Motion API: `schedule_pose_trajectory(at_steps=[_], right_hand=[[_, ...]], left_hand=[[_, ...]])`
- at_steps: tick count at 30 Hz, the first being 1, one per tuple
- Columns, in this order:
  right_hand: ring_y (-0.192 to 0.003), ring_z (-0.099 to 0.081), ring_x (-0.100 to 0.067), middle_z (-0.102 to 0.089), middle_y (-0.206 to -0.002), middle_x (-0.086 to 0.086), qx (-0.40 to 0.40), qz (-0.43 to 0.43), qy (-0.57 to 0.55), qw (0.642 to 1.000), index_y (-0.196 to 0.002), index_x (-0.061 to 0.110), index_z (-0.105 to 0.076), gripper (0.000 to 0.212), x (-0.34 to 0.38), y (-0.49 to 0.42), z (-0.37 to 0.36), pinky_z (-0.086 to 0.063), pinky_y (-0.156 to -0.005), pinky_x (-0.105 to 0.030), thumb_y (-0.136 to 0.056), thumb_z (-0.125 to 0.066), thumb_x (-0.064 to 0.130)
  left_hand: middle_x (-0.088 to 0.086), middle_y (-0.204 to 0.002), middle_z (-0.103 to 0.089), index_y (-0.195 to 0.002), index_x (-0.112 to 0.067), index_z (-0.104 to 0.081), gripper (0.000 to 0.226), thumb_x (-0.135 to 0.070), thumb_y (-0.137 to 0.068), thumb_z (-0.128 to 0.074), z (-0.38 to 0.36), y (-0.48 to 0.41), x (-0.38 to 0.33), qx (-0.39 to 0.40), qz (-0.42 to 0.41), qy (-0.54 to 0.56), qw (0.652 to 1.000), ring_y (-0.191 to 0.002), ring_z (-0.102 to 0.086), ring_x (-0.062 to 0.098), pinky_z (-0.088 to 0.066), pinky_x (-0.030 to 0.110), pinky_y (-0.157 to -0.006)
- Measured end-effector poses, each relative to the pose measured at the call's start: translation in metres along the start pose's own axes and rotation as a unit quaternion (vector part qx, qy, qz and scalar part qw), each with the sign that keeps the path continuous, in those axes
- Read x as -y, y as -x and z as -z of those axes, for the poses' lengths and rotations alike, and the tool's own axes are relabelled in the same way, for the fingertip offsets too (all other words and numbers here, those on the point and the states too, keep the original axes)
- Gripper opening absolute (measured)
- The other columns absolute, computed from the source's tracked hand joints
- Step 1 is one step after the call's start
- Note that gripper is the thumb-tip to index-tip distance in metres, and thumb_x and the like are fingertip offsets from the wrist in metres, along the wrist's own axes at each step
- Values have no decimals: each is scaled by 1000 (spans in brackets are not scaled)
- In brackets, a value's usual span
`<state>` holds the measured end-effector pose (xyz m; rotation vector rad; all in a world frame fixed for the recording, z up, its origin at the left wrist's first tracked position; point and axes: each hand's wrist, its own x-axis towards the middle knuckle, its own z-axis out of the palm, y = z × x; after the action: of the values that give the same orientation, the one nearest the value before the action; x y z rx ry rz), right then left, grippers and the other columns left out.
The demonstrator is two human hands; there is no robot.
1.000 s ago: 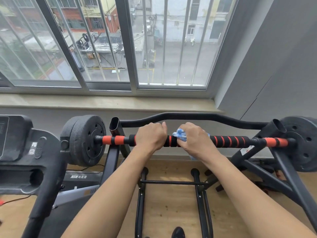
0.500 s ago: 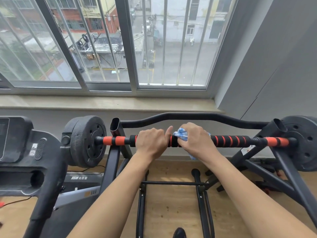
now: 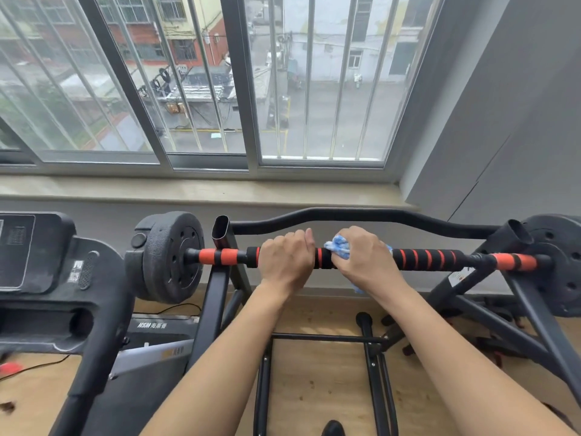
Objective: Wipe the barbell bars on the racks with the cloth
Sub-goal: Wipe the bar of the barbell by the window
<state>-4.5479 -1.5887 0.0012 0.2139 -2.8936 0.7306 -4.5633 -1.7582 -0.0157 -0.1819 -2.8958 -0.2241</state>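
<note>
A barbell bar point(image 3: 427, 259) with black and orange foam grips lies across a black rack point(image 3: 220, 278), with black weight plates point(image 3: 171, 256) at both ends. My left hand point(image 3: 287, 259) grips the bar left of its middle, thumb along the top. Just to its right my right hand point(image 3: 364, 259) holds a blue and white cloth point(image 3: 338, 247) wrapped against the bar. Part of the cloth hangs below my right wrist. The bar under both hands is hidden.
A treadmill console point(image 3: 47, 278) stands at the left, close to the left plate. A curved black bar point(image 3: 361, 215) runs behind the barbell. The right plate point(image 3: 562, 262) and rack legs point(image 3: 534, 325) fill the right side. Window sill point(image 3: 188, 191) and grey wall lie beyond.
My right hand with the cloth has slid slightly left along the bar, closing the gap to my left hand. The view has shifted a little.
</note>
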Motion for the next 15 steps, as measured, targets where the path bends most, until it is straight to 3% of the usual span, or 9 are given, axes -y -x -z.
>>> schedule_pose_trajectory(at_steps=[3, 5, 6, 9, 12, 15], right_hand=[[-76, -56, -15, -58, -82, 5, 16, 26, -24, 999, -85, 19, -63, 8, -3, 1, 5, -51, -69, -38, -84, -65, 27], [-76, -57, -14, -58, -82, 6, 26, 33, -34, 999, -85, 20, -63, 8, -4, 1, 5, -52, -68, -39, -83, -64, 28], [-75, -57, -14, -58, -81, 6, 26, 31, -34, 999, -84, 21, -62, 8, -5, 1, 5, -52, -68, -40, -83, -63, 29], [-73, -55, -17, -55, -77, 6, 16, 0, -9, 1000, -79, 21, -58, 13, -2, -5, 4, -50, -67, -39, -84, -62, 32], [-71, -54, -19, -54, -76, 4, 2, -26, 28, 999, -75, 19, -53, 19, 7, -9, 0, -46, -65, -35, -86, -60, 33], [-71, -52, -19, -51, -76, 3, -3, -20, 29, 999, -76, 17, -52, 19, 9, -3, -2, -45, -64, -36, -86, -61, 30]], left_hand=[[9, -87, -71, -94, -14, -71, 61, -48, -110, -22, 7, -21, 2, 84, 7, 22, 996, -84, -69, 33, -47, 39, -75], [8, -89, -72, -100, -12, -69, 64, -52, -109, -20, 9, -32, 4, 151, 24, 30, 988, -86, -70, 32, -53, 41, -84], [9, -88, -72, -98, -12, -69, 63, -52, -109, -21, 9, -32, 2, 144, 28, 25, 989, -84, -70, 32, -52, 40, -80], [6, -71, -68, -77, -17, -64, 55, -43, -111, -29, 2, -8, -8, 9, 17, -3, 1000, -64, -66, 30, -41, 35, -58], [3, -66, -61, -74, -20, -54, 45, -35, -111, -34, -14, 8, -1, -84, -32, 1, 996, -59, -56, 27, -36, 38, -57], [3, -65, -62, -73, -21, -50, 44, -35, -111, -31, -13, 2, 5, -83, -44, -3, 996, -57, -55, 26, -35, 36, -53]])
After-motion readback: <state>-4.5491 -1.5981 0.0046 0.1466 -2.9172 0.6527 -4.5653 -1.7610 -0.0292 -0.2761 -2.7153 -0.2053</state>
